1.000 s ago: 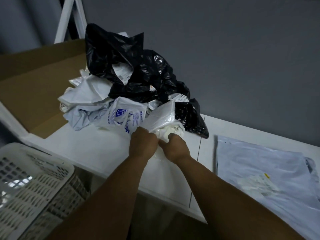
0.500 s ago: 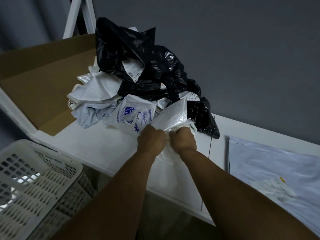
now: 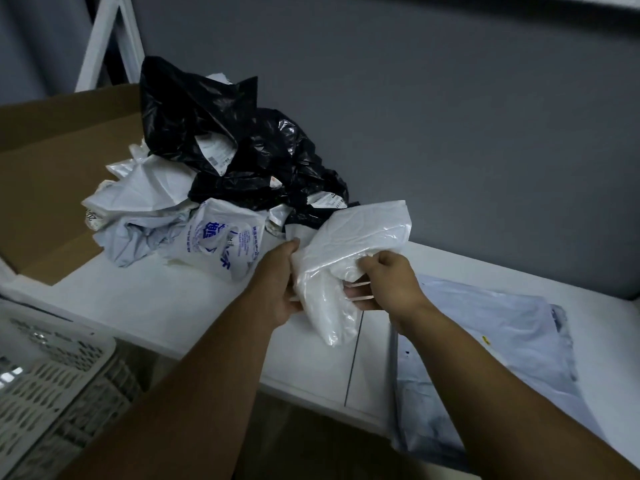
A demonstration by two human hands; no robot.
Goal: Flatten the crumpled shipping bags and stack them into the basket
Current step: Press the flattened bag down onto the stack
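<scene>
Basket (image 3: 52, 386) first: the white slotted one sits at the lower left, below the table (image 3: 156, 306) edge and well apart from both hands. The left forearm is the nearer one to it. Behind it lies an open cardboard box (image 3: 52, 168). The pile of crumpled bags (image 3: 214, 188), black, white and grey, rests at the box's right edge and on the table.

Next comes the left hand (image 3: 280, 282), fingers curled round the left edge of a white bag (image 3: 346, 258), which is held up off the table just in front of the pile. The bag's long axis runs steeply, its upper end leaning right toward the wall and its lower end hanging toward the person. The right hand (image 3: 391, 282) pinches its right side, fingers tucked into a fold, so the bag lies between the two hands.

Farthest right, a grey bag (image 3: 502, 341) lies flat on the table, just beside the right forearm.

As I judge it, the white bag needs pulling wide and pressing flat on the table below before it goes left to the basket.
</scene>
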